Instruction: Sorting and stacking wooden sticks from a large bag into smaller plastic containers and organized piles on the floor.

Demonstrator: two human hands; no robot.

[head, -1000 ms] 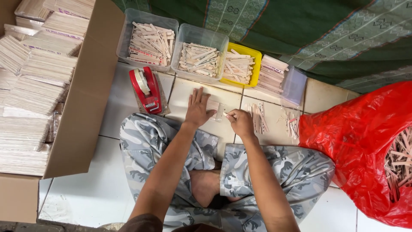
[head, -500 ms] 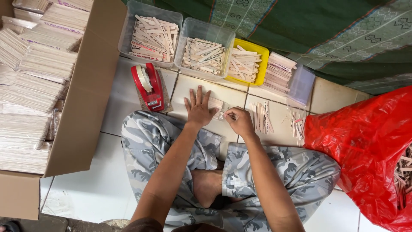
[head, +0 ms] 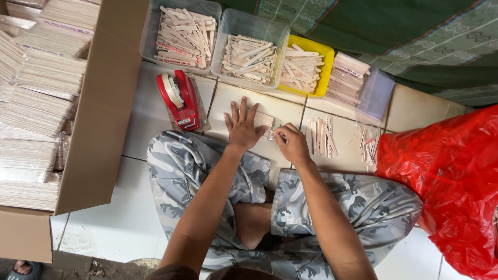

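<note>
Two hands on clear stick packet (head: 265, 123): left hand (head: 243, 127) fingers splayed flat; right hand (head: 291, 145) fingers pinching edge.

We have just one view, from a camera worn on the head, looking almost straight down. It sits close above the lap: our forearms run up from the bottom edge to the left hand (head: 243, 128) and right hand (head: 291, 145) at mid-frame. The tiled floor (head: 129, 223) fills the middle, a cardboard box (head: 98, 119) the left edge, a red plastic bag (head: 446, 176) the right, a green cloth (head: 394, 41) the top.
</note>
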